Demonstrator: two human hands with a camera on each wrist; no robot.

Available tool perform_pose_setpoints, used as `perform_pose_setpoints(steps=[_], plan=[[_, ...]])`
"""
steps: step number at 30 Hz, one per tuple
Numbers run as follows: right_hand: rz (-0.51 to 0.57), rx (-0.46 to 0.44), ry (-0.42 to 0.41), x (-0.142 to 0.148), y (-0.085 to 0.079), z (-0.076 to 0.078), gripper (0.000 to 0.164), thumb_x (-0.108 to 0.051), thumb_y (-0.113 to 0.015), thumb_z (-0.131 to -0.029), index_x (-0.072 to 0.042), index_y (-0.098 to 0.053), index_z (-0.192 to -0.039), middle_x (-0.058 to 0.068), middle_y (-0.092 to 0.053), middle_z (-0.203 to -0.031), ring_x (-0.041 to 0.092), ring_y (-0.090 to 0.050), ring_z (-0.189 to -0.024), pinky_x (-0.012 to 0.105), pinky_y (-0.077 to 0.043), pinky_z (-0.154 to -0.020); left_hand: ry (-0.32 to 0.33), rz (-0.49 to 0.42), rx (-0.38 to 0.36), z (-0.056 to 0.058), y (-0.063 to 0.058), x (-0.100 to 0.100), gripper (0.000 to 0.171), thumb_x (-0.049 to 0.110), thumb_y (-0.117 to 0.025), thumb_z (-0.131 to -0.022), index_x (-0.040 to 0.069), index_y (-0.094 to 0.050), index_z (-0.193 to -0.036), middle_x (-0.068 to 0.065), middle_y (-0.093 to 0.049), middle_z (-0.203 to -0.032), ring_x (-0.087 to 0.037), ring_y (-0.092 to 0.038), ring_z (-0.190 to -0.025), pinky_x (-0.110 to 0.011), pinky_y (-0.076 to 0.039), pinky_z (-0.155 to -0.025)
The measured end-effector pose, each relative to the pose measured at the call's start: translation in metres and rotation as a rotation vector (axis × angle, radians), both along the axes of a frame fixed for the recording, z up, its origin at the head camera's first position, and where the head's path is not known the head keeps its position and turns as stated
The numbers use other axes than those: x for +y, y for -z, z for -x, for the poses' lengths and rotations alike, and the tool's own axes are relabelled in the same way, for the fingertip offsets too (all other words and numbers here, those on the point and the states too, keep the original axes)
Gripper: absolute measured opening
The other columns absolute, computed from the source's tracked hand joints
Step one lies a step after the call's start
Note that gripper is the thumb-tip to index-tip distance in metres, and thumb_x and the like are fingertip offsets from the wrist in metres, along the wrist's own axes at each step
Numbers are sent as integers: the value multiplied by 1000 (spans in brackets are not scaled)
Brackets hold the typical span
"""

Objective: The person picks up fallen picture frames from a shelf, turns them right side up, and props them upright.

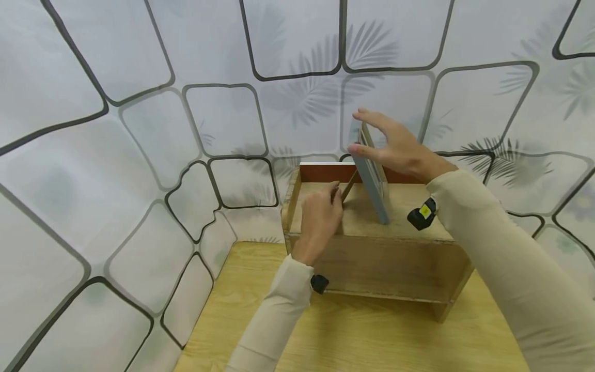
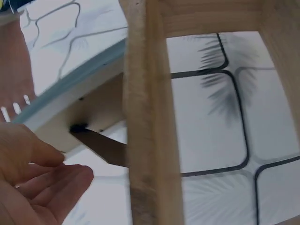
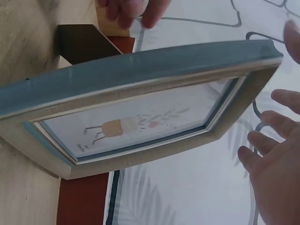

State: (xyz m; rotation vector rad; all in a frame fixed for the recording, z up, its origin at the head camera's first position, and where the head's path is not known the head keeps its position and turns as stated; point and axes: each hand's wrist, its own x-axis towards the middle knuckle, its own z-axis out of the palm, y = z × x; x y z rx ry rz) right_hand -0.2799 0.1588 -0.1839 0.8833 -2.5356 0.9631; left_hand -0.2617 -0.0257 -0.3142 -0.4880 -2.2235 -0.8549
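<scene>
A picture frame [image 1: 370, 178] with blue-grey edges stands tilted back on top of a small wooden shelf [image 1: 400, 238], and its picture shows a plant in a legged pot in the right wrist view. Behind it, a brown support leg [image 2: 101, 146] is swung out from the backing. My left hand [image 1: 321, 214] is close beside that leg, its loosely bent fingers [image 2: 70, 187] apart from it and holding nothing. At the frame's upper end is my right hand [image 1: 395, 144]; thumb and fingers are spread around the top corner, with a gap showing in the right wrist view.
The shelf has a reddish-brown back strip [image 1: 321, 173] and an open compartment [image 1: 381, 266] below its top. It stands on a yellow wood-grain table [image 1: 260, 268], close to walls [image 1: 307, 119] covered with a leaf and line pattern.
</scene>
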Motion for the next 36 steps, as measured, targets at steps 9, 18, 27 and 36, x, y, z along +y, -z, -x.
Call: perform_pose_setpoints(steps=[9,18,27,36], plan=[[179,-38,-75,6,1,19,55,-33,-44,-108,-9,-39,-156,14,-26,-165,24,-16,-153,44,-10,-124,197,-173,-24,-21,-20,18,34,22,-64,-101,-5,-69,-120,-12,-77,-99,-15,-76,-84,-13,-54,-72],[139,-111,-49,8,3,43,59,-38,-37,-109,-6,-34,-158,16,-17,-167,31,-8,-154,56,-6,-122,154,-120,-60,-17,-16,40,34,35,-77,-92,1,-77,-97,-5,-77,-84,-8,-74,-73,-15,-53,-65],[70,-228,-64,13,7,54,60,-43,-35,-109,-10,-31,-160,13,-22,-166,38,-14,-152,59,-13,-120,138,-145,-71,-10,-10,45,30,32,-77,-91,2,-77,-88,-4,-76,-76,-5,-71,-64,-10,-49,-57],[69,-131,-88,20,9,60,56,-33,-39,-109,2,-39,-152,21,-31,-160,39,-24,-148,57,-21,-119,127,-143,-57,-8,-8,47,26,26,-75,-93,1,-77,-88,-6,-77,-78,-8,-73,-67,-10,-49,-56]])
